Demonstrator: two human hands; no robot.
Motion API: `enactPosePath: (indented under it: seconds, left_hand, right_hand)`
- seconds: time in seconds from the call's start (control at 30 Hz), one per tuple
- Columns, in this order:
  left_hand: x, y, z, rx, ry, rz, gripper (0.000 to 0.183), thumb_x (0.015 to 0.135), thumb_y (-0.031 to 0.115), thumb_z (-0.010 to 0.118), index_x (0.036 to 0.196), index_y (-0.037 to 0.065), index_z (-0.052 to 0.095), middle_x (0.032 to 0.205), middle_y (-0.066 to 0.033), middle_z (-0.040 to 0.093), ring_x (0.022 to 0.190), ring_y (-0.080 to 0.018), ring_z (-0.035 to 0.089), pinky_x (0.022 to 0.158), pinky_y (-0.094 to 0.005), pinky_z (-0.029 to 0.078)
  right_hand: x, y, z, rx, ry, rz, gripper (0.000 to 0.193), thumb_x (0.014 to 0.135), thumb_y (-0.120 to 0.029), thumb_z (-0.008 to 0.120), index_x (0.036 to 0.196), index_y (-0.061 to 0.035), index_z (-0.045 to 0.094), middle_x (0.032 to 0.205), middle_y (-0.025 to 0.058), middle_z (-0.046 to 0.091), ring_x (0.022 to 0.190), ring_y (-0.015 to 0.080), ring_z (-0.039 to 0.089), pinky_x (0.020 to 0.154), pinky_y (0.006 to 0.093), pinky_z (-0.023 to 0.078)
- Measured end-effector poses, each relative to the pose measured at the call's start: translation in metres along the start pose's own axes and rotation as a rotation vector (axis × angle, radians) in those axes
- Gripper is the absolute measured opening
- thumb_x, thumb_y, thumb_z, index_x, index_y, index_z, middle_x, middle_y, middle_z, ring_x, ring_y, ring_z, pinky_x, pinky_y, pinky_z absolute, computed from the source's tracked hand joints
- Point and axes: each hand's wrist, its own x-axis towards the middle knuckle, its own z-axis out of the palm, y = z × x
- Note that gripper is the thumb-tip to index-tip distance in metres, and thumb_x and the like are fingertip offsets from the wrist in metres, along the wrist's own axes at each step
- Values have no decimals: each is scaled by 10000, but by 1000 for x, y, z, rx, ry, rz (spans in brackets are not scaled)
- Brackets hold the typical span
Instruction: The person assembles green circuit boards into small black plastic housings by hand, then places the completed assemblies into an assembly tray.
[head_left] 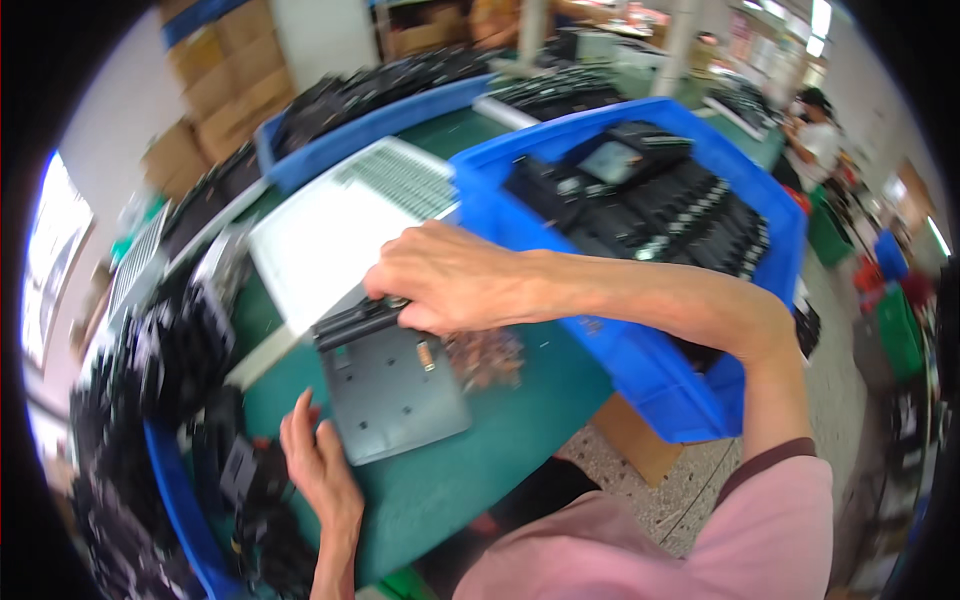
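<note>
A flat grey panel (390, 410) with small dark holes lies on the green tabletop (510, 425), a black bar-shaped part (352, 324) along its far edge. My right hand (445, 275) reaches across from the right over that far edge. Its fingers are closed at the bar's right end, around something small and partly hidden. On the panel's right part sits a small brass-coloured piece (426, 355). Beside the panel is a blurred pile of small copper-coloured pieces (487, 358). My left hand (325, 465), fingers apart and holding nothing, is just left of the panel.
Right of the table, a blue bin (655, 405) holds black devices. A white tray (325, 240) with a slotted far end lies beyond the panel. Black parts (150, 400) crowd the left side, near another blue bin (180, 510). Cardboard boxes (225, 80) stand behind; a person (815, 140) is far right.
</note>
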Motion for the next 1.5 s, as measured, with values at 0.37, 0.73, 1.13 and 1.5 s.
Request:
enactPosePath:
  seconds: [0.37, 0.73, 1.13, 1.5]
  left_hand:
    - [-4, -10, -4, 88, -31, 111, 409, 1031, 290, 485, 1291, -18, 555, 1006, -91, 536, 874, -187, 500, 757, -310, 418]
    - [-2, -7, 1, 141, -83, 82, 417, 1022, 318, 519, 1281, -6, 564, 1002, -95, 547, 922, -202, 516, 797, -324, 432]
    - [-3, -2, -1, 133, -107, 40, 461, 1010, 387, 543, 1257, -1, 583, 1002, -94, 555, 920, -204, 518, 780, -320, 428]
    - [-2, 2, 0, 155, -121, 30, 394, 1001, 300, 561, 1231, -18, 592, 1023, -100, 568, 952, -213, 531, 798, -323, 428]
  right_hand:
    - [-141, 66, -178, -309, 132, 750, 421, 631, -213, 764, 1011, -35, 731, 926, 175, 718, 904, 332, 696, 806, 419, 550]
    - [-200, 162, -173, -489, 256, 1077, 319, 634, -104, 787, 932, -42, 690, 948, 151, 701, 918, 343, 679, 778, 427, 546]
    - [-165, 192, -134, -545, 112, 1117, 200, 663, -19, 681, 863, -26, 698, 949, 185, 714, 931, 370, 701, 741, 446, 573]
    - [-158, 188, -117, -605, 14, 1205, 236, 725, -108, 711, 953, -50, 708, 974, 156, 726, 948, 355, 710, 730, 459, 578]
